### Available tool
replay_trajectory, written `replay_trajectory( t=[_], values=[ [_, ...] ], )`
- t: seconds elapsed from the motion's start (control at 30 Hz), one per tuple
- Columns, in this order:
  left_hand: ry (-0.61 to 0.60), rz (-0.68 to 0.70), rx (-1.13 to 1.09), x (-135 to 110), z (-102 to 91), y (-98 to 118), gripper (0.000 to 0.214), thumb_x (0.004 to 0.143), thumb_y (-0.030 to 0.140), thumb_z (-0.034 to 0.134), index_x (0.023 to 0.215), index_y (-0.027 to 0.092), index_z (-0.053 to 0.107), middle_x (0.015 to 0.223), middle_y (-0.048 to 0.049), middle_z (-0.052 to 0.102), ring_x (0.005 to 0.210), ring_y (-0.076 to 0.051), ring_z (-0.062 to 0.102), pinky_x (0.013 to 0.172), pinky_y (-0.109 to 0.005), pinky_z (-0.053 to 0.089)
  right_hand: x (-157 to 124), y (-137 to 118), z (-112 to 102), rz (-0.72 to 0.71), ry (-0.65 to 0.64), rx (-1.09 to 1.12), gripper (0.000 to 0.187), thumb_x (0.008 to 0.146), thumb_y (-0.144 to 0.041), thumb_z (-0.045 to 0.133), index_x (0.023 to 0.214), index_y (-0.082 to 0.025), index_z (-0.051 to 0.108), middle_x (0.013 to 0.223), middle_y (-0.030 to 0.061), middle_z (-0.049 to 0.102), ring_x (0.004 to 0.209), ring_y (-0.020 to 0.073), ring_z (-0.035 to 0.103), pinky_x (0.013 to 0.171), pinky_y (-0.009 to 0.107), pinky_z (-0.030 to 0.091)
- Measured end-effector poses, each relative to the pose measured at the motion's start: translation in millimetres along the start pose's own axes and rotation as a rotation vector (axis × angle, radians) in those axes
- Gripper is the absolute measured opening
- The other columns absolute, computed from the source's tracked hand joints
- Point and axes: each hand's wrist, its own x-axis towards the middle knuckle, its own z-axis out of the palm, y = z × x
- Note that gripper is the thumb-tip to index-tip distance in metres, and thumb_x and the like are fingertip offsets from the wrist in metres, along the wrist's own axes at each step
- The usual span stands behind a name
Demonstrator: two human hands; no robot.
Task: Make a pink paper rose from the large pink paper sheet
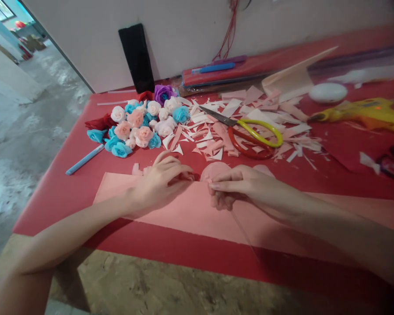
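Note:
My right hand (238, 186) pinches a small pink paper flower piece (209, 180) between thumb and fingers. A thin pale stem (244, 232) runs down from under that hand. My left hand (166, 175) is just to the left, fingers curled and tips drawn together; anything between them is too blurred to make out. Beneath both hands lies a long pink paper sheet (174, 214). Rounded pink paper petals (216, 169) lie just beyond my right fingers, partly covered by them.
Paper roses (136, 118) cluster at the back left, by a pale blue pen (85, 159) and a leaning phone (138, 59). Scissors (259, 133) rest on paper scraps (213, 140). A yellow glue gun (364, 113) lies right, on the red table (184, 258).

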Motion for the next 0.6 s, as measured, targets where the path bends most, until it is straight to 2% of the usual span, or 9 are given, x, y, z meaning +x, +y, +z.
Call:
replay_trajectory(
  t=[0.37, 0.6],
  values=[
    [0.054, -0.028, 0.033, -1.0, 2.8, 2.3, 0.004, 0.08, 0.021, 0.056, 0.08, 0.02, 0.06, 0.08, 0.0035, 0.07, 0.077, -0.011, 0.06, 0.103, -0.041, 0.026, 1.2, -0.7, -1.0, 0.004, 0.005, -0.015, 0.02, 0.073, -0.025, 0.061, 0.057, -0.014, 0.064, 0.056, 0.0039, 0.067, 0.049, 0.0102, 0.057, 0.05, 0.023, 0.044],
    [0.102, -0.006, 0.045, -0.5, 1.6, 4.1, 0.004, 0.078, 0.02, 0.058, 0.077, 0.02, 0.062, 0.073, 0.0039, 0.069, 0.073, -0.01, 0.06, 0.107, -0.042, 0.022, 0.8, 0.3, -1.4, 0.011, -0.001, -0.011, 0.019, 0.071, -0.027, 0.063, 0.058, -0.013, 0.064, 0.056, 0.0041, 0.067, 0.049, 0.0106, 0.058, 0.05, 0.023, 0.044]
  ],
)
